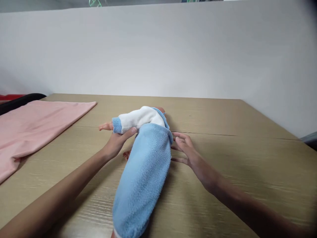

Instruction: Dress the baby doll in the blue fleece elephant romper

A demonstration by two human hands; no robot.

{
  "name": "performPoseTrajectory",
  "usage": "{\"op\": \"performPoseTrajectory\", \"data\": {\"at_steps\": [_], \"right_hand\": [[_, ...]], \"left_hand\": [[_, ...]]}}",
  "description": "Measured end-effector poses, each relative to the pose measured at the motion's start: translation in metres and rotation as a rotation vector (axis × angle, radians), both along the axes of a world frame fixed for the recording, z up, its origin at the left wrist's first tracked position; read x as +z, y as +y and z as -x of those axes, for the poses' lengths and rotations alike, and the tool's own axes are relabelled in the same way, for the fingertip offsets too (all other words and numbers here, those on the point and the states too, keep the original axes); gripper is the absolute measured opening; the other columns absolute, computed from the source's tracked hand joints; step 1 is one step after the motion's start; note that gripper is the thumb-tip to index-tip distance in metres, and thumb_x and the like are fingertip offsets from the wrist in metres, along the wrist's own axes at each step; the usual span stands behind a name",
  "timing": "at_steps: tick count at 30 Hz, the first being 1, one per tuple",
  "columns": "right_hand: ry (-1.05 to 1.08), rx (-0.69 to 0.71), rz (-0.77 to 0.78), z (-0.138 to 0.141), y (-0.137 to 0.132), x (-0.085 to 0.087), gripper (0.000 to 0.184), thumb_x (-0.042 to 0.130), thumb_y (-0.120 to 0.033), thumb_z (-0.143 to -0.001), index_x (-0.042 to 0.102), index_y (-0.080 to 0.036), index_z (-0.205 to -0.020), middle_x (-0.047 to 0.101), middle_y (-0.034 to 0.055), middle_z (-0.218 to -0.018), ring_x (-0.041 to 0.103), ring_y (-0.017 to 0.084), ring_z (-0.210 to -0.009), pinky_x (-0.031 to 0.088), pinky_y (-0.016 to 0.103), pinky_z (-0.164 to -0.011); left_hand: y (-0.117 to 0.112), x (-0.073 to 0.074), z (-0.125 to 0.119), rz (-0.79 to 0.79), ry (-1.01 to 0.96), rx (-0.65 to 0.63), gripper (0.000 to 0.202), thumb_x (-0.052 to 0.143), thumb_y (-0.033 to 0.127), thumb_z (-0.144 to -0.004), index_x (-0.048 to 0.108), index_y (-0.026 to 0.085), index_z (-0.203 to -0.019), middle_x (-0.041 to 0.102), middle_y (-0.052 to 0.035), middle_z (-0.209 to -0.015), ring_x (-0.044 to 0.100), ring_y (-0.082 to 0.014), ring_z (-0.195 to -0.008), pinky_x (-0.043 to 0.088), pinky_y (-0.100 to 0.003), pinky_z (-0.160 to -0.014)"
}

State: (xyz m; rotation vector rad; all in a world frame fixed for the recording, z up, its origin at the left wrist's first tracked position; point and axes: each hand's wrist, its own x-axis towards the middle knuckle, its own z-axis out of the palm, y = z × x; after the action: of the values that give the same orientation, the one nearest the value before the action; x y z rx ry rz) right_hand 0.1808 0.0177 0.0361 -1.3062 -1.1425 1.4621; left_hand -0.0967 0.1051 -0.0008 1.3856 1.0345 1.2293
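Observation:
A doll (pixel 151 115) in a white top with blue cuffs and light blue fleece trousers (pixel 146 172) lies on its side on the table. One small doll hand (pixel 106 126) sticks out to the left; the head is mostly hidden behind the body. My left hand (pixel 118 142) grips the doll at the waist under its sleeve, thumb on top and the other fingers out of sight. At the opposite side, my right hand (pixel 184 147) has its fingers stretched apart, with the tips against or just behind the trousers' waist.
A pink cloth (pixel 37 129) is spread at the left of the wooden table (pixel 235 165). Behind it are a black curved edge (pixel 24 98) and something red (pixel 11 97). A white partition (pixel 158 49) stands along the back.

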Motion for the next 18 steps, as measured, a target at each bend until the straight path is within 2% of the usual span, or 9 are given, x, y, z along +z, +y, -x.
{"op": "performPoseTrajectory", "data": {"at_steps": [4, 6, 8, 11, 14, 18], "right_hand": [[0.011, -0.012, 0.075, -0.014, -0.003, 0.008, 0.067, 0.061, -0.073, -0.096, 0.048, -0.036, -0.151, 0.054, 0.0097, -0.164, 0.053, 0.034, -0.151, 0.062, 0.053, -0.105], [-0.001, -0.012, 0.083, -0.023, 0.002, 0.007, 0.064, 0.06, -0.072, -0.098, 0.052, -0.038, -0.153, 0.054, 0.0083, -0.165, 0.052, 0.034, -0.152, 0.063, 0.054, -0.104], [-0.006, -0.016, 0.066, -0.033, 0.007, 0.008, 0.06, 0.06, -0.069, -0.1, 0.057, -0.039, -0.152, 0.056, 0.008, -0.165, 0.055, 0.034, -0.151, 0.066, 0.052, -0.1], [0.013, -0.023, 0.018, -0.044, 0.013, 0.015, 0.054, 0.058, -0.066, -0.102, 0.065, -0.036, -0.146, 0.063, 0.0106, -0.159, 0.06, 0.037, -0.146, 0.068, 0.052, -0.094], [0.025, -0.026, -0.019, -0.052, 0.012, 0.02, 0.05, 0.058, -0.067, -0.101, 0.072, -0.034, -0.137, 0.072, 0.0117, -0.147, 0.067, 0.037, -0.135, 0.068, 0.048, -0.089], [0.032, -0.022, 0.003, -0.066, 0.011, 0.012, 0.054, 0.052, -0.072, -0.103, 0.076, -0.03, -0.129, 0.081, 0.0096, -0.123, 0.077, 0.029, -0.108, 0.066, 0.036, -0.077]], "left_hand": [[-0.015, 0.021, -0.02, -0.027, 0.069, -0.04, 0.083, 0.094, 0.065, -0.075, 0.069, 0.023, -0.142, 0.075, -0.0133, -0.144, 0.064, -0.0411, -0.142, 0.047, -0.054, -0.126], [-0.021, 0.03, -0.031, -0.046, 0.088, -0.073, 0.076, 0.093, 0.062, -0.078, 0.071, 0.022, -0.139, 0.078, -0.0131, -0.137, 0.067, -0.0401, -0.138, 0.05, -0.053, -0.123], [-0.025, 0.034, -0.04, -0.064, 0.089, -0.119, 0.07, 0.091, 0.058, -0.083, 0.07, 0.022, -0.14, 0.076, -0.013, -0.141, 0.065, -0.0381, -0.141, 0.047, -0.051, -0.126], [-0.029, 0.037, -0.049, -0.089, 0.091, -0.228, 0.069, 0.088, 0.049, -0.089, 0.062, 0.024, -0.148, 0.064, -0.0127, -0.157, 0.057, -0.0348, -0.15, 0.042, -0.049, -0.13], [-0.032, 0.039, -0.052, -0.192, 0.148, -0.313, 0.072, 0.083, 0.045, -0.095, 0.05, 0.03, -0.158, 0.056, -0.0106, -0.164, 0.057, -0.0317, -0.149, 0.044, -0.046, -0.128], [-0.028, 0.034, -0.046, -0.313, 0.368, -0.303, 0.06, 0.07, 0.047, -0.103, 0.049, 0.034, -0.158, 0.051, -0.0078, -0.166, 0.058, -0.0297, -0.144, 0.044, -0.047, -0.125]]}}
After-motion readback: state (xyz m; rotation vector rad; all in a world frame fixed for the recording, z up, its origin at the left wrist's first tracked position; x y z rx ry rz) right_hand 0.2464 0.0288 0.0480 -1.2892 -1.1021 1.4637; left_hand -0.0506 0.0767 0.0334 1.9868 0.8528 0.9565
